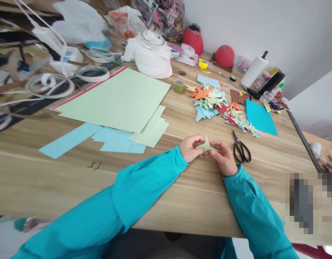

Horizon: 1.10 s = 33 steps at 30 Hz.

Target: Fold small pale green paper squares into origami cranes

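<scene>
A pale green folded paper star (206,145) with pointed arms is held between my two hands, just above the table's wood surface. My left hand (192,148) pinches it from the left side, thumb in front. From the right, my right hand (223,157) grips another of its points between thumb and fingers. Black-handled scissors (241,148) lie close to the right of my right hand, blades pointing away. Beyond the hands is a pile of similar folded paper pieces (209,100) in orange, blue, green and red.
Large green paper sheets (119,97) and blue paper strips (70,139) lie to the left. A turquoise sheet (260,117) is at the right, a thread spool (179,86) near the middle. Cables (49,86) and a cloth-covered container (151,59) stand farther back.
</scene>
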Available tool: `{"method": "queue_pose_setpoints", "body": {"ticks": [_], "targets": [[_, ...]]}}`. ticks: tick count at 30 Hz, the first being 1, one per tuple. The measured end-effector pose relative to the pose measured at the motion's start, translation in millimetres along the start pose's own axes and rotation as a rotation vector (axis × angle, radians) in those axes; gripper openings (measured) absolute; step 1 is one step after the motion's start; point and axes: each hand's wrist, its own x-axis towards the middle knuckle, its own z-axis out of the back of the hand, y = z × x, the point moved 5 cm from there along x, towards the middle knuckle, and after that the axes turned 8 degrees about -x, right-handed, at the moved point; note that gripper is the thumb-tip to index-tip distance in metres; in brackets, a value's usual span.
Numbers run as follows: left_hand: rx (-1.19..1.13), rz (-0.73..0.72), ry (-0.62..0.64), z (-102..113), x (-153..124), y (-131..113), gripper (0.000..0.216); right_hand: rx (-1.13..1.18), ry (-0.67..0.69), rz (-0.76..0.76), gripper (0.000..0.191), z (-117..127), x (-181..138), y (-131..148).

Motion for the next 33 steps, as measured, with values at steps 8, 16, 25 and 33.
{"method": "queue_pose_setpoints", "body": {"ticks": [8,16,25,33], "targets": [[-0.027,0.041,-0.042,2.9,0.3,6.3,0.034,-0.109,-0.043,0.027,0.017,1.2,-1.3,-2.1],[0.087,-0.030,-0.053,2.8,-1.2,1.4,0.025,-0.092,-0.035,0.032,0.018,-0.3,-1.7,-0.7],[0.013,0.077,-0.045,2.2,-0.1,6.8,0.025,-0.126,-0.030,0.057,0.018,-0.2,-2.7,-0.3],[0.008,0.039,-0.045,3.7,-0.3,2.9,0.021,-0.119,-0.033,0.044,0.014,1.8,-1.8,-2.5]]}}
